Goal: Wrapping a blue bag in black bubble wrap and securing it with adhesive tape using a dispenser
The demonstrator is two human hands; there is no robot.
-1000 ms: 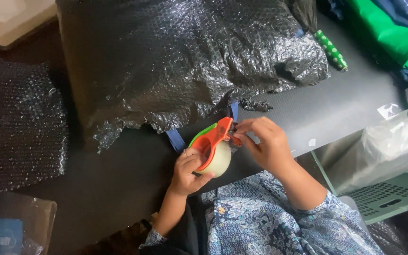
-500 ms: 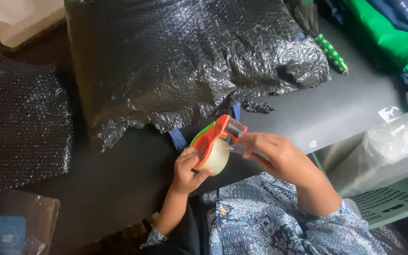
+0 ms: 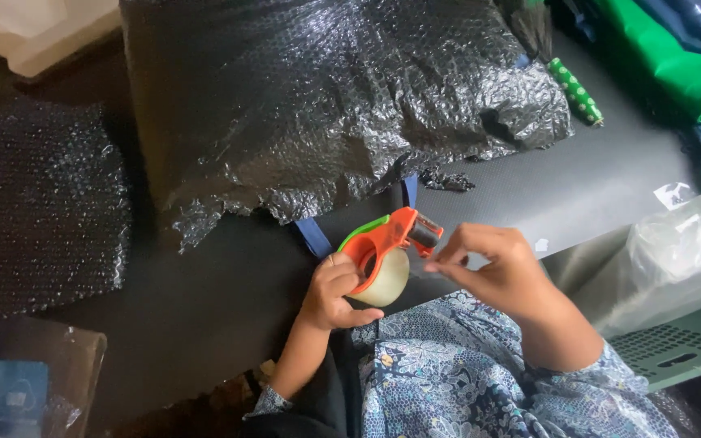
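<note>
Drawn slightly away from the orange tape dispenser (image 3: 383,251), the right hand (image 3: 501,272) pinches clear tape between closed fingers while the left hand (image 3: 336,292) grips the dispenser over the worktop's (image 3: 578,195) near edge

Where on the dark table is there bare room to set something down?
Bare table lies right of the black bubble wrap, below the green studded stick. Another patch sits left of the left hand holding the tape dispenser. Crowded under the wrap.

left hand (image 3: 336,292) grips tape dispenser (image 3: 383,251) | right hand (image 3: 492,264) pinches tape (clear)
</note>
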